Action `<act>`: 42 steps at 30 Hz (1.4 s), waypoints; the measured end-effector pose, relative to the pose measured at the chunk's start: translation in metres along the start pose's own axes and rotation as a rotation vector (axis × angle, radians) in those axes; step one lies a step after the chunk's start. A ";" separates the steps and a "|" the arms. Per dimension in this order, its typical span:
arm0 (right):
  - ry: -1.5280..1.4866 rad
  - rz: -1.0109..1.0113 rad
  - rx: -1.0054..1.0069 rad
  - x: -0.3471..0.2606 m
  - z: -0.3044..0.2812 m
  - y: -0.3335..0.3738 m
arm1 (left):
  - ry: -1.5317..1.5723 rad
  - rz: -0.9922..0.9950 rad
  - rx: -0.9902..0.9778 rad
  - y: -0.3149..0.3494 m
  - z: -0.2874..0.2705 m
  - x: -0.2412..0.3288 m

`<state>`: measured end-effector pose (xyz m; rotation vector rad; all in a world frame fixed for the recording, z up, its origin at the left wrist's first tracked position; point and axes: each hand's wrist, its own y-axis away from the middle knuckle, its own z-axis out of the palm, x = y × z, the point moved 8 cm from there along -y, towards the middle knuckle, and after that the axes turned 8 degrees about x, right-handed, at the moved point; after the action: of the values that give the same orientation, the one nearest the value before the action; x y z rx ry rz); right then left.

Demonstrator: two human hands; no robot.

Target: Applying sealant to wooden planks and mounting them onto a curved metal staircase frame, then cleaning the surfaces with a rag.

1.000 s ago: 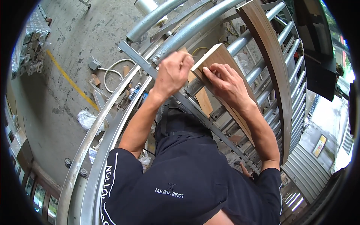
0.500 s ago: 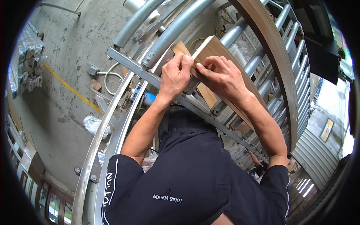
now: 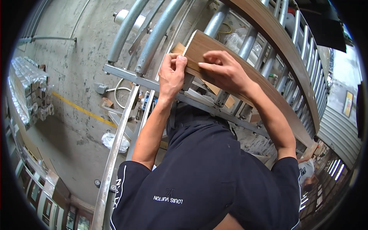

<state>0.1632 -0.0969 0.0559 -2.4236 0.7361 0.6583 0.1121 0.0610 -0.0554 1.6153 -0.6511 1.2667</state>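
Observation:
A long brown wooden board with a pale end edge lies across the metal rollers. My left hand is closed at the board's near-left corner, its thumb pressed on the edge and its fingers curled beneath. A lighter wooden strip shows just behind those fingers and passes under the board. Over the board's near edge is my right hand, with fingers loosely curled and a gap between thumb and forefinger. Nothing shows in that gap.
Metal rollers on a grey frame surround the board. A wide curved brown panel lies farther right. Plastic-wrapped bundles stand at left. A clear plastic bag is on the floor. Another person is at lower right.
The board's end now appears farther left as the view has shifted. My right hand has moved slightly away from my left, and its thumb and forefinger look wider apart.

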 end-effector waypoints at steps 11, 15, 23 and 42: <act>0.580 0.110 -0.001 -0.022 -0.008 0.067 | -0.246 0.211 -0.022 -0.006 0.010 0.024; 0.483 0.209 0.141 -0.019 -0.013 0.084 | -0.515 0.552 0.122 0.011 0.007 0.063; 0.711 0.284 0.198 -0.041 -0.014 0.135 | -0.991 1.348 -0.312 0.094 0.061 0.049; 0.422 0.336 0.422 -0.023 -0.067 0.228 | -1.211 1.227 -0.337 0.146 0.132 0.040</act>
<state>0.0261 -0.2923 0.0439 -2.0750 1.3239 0.0796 0.0592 -0.1120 0.0311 1.5373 -2.7133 0.6238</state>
